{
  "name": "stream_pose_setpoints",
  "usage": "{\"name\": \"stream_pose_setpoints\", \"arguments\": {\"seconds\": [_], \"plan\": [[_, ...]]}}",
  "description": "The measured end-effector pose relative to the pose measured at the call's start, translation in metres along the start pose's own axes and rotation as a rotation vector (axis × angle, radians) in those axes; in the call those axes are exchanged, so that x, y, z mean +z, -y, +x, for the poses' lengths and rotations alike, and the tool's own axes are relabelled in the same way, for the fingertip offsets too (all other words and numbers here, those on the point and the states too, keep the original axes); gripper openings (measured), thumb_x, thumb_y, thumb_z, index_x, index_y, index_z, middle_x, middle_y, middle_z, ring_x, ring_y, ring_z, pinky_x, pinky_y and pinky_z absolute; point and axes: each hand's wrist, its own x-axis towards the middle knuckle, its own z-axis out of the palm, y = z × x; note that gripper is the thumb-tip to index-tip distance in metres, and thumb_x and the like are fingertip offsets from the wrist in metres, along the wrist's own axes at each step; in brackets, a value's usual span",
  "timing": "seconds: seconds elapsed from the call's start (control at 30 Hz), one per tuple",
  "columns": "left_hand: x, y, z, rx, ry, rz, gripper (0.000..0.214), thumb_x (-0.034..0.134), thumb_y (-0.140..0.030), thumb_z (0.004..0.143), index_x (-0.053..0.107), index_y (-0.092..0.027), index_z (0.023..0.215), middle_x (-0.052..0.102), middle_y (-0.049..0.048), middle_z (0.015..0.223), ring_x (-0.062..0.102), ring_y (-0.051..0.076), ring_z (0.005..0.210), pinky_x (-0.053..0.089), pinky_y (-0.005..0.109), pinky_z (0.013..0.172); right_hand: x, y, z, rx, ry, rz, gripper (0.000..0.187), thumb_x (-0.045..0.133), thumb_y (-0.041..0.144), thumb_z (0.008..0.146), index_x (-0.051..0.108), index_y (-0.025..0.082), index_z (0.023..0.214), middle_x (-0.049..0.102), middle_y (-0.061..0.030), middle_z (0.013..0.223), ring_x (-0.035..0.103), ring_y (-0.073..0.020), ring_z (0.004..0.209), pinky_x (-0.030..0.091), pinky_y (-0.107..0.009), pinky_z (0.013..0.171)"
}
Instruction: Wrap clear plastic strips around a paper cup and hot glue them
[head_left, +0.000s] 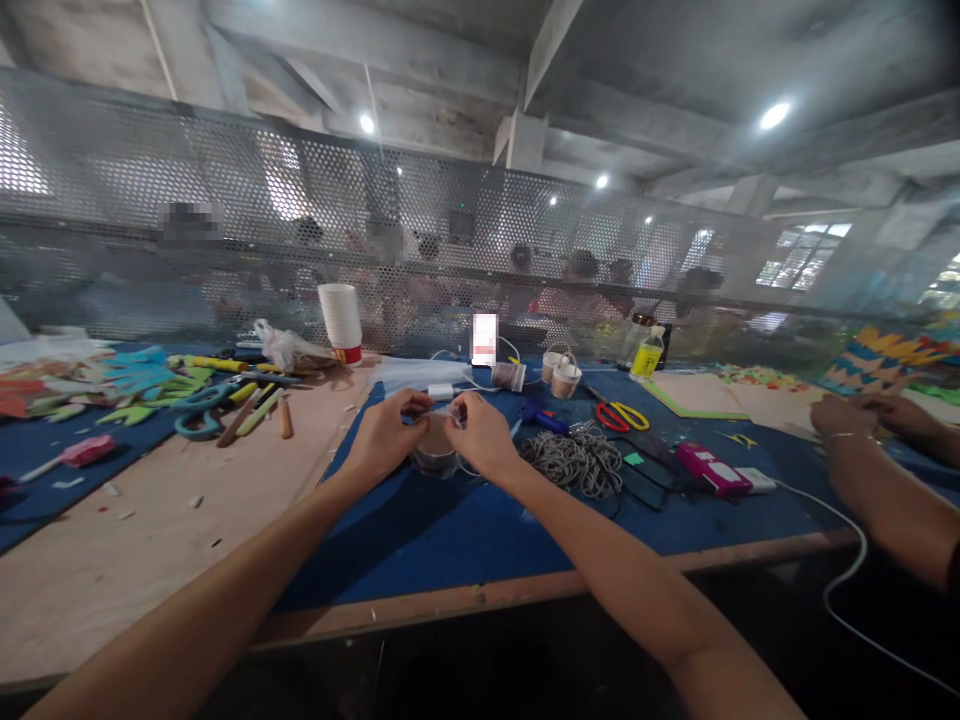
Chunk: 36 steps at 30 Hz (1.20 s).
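A small greyish-brown cup [435, 452] stands on the blue mat, partly hidden by my hands. Over its left rim, my left hand [390, 432] is closed in a pinch, thumb against fingers. Across from it, my right hand [481, 436] also pinches at the rim. A bit of pale, thin material [442, 411] shows between the fingertips; its kind is too small to tell. Right beside my right hand lies a loose heap of grey cord [577, 462].
Scissors [626, 416], a blue glue gun [546, 418] and a magenta device [712, 470] lie to the right. Cord-wrapped cups [565, 380] and a paper cup stack [341, 322] stand behind. Clay tools [259, 410] lie left. Another person's hands [847, 415] work at far right.
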Motion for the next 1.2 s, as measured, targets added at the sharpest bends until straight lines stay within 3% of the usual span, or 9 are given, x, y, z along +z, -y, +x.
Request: {"name": "stream_pose_setpoints", "arguments": {"seconds": [0.17, 0.33, 0.57, 0.93, 1.2], "plan": [[0.003, -0.001, -0.002, 0.008, -0.018, -0.004, 0.027, 0.061, -0.029, 0.078, 0.068, -0.018, 0.102, 0.076, 0.0081, 0.099, 0.071, 0.024, 0.094, 0.056, 0.033, 0.079, -0.002, 0.004, 0.000, 0.022, 0.008, -0.004, 0.022, 0.066, 0.036, 0.086, 0.059, 0.022, 0.101, 0.068, -0.0054, 0.104, 0.066, -0.0225, 0.090, 0.047, -0.032, 0.076], [0.004, -0.007, -0.004, 0.035, -0.016, -0.008, 0.027, 0.061, -0.030, 0.080, 0.068, -0.019, 0.103, 0.076, 0.0081, 0.099, 0.071, 0.024, 0.094, 0.055, 0.033, 0.078, -0.003, 0.005, 0.000, 0.035, -0.002, -0.012, 0.015, 0.064, 0.031, 0.087, 0.060, 0.022, 0.099, 0.069, -0.0047, 0.103, 0.066, -0.0219, 0.091, 0.046, -0.031, 0.076], [-0.002, -0.016, -0.007, -0.030, -0.049, 0.071, 0.027, 0.061, -0.031, 0.080, 0.068, -0.020, 0.103, 0.077, 0.0058, 0.090, 0.072, 0.024, 0.086, 0.053, 0.033, 0.077, -0.001, 0.003, -0.001, 0.021, -0.021, 0.001, 0.016, 0.064, 0.027, 0.086, 0.059, 0.022, 0.100, 0.070, -0.0036, 0.100, 0.067, -0.0206, 0.087, 0.046, -0.029, 0.074], [-0.002, -0.015, -0.007, -0.036, -0.049, 0.088, 0.027, 0.060, -0.030, 0.080, 0.068, -0.019, 0.103, 0.076, 0.0067, 0.090, 0.072, 0.024, 0.087, 0.052, 0.033, 0.077, 0.000, 0.001, -0.002, 0.007, -0.025, 0.002, 0.014, 0.060, 0.020, 0.084, 0.058, 0.023, 0.098, 0.069, -0.0018, 0.095, 0.065, -0.0181, 0.083, 0.044, -0.028, 0.072], [-0.001, -0.012, -0.006, -0.036, -0.050, 0.091, 0.027, 0.060, -0.031, 0.081, 0.068, -0.020, 0.104, 0.076, 0.0061, 0.090, 0.071, 0.024, 0.086, 0.052, 0.033, 0.077, -0.002, 0.005, -0.002, 0.026, -0.006, -0.003, 0.020, 0.063, 0.026, 0.085, 0.058, 0.022, 0.104, 0.069, -0.0043, 0.101, 0.066, -0.0203, 0.086, 0.046, -0.030, 0.073]]}}
